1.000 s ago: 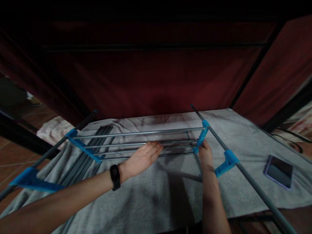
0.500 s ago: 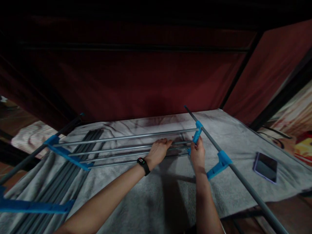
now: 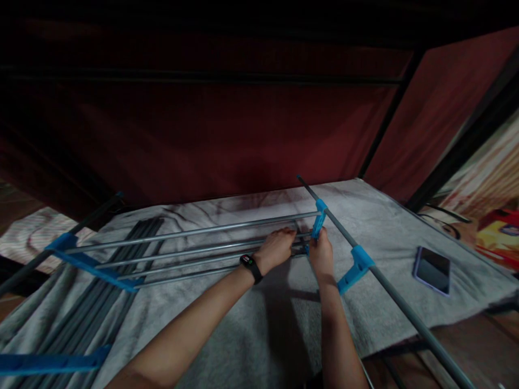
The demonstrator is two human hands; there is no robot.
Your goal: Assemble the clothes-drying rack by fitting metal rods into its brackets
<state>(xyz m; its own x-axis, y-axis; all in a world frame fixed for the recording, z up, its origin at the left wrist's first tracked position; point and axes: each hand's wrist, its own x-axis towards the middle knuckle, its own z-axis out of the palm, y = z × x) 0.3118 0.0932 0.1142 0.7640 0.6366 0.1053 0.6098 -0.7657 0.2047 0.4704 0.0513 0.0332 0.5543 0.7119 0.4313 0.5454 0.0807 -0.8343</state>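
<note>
My left hand (image 3: 279,249), with a dark band on its wrist, closes over a thin grey tube (image 3: 237,247), one of several that run across the rack frame. Just to the right, my right hand (image 3: 321,253) is wrapped round a blue plastic bracket (image 3: 320,219) into which the tubes' right ends run. That bracket clips onto a long grey pole (image 3: 343,227), which also carries a second blue bracket (image 3: 355,268). At the left, another blue bracket (image 3: 91,263) takes the tubes' other ends. My fingers partly hide where the lower tubes meet the right bracket.
A grey cloth (image 3: 385,319) covers the work surface. Loose grey tubes (image 3: 87,313) lie bundled at the left, under a further blue bracket (image 3: 52,363). A phone (image 3: 433,271) lies at the right. A dark red panel (image 3: 227,140) stands behind.
My left hand has slid right along the tubes, closer to the bracket and my right hand. My right hand keeps its hold on the bracket. The whole view has shifted slightly.
</note>
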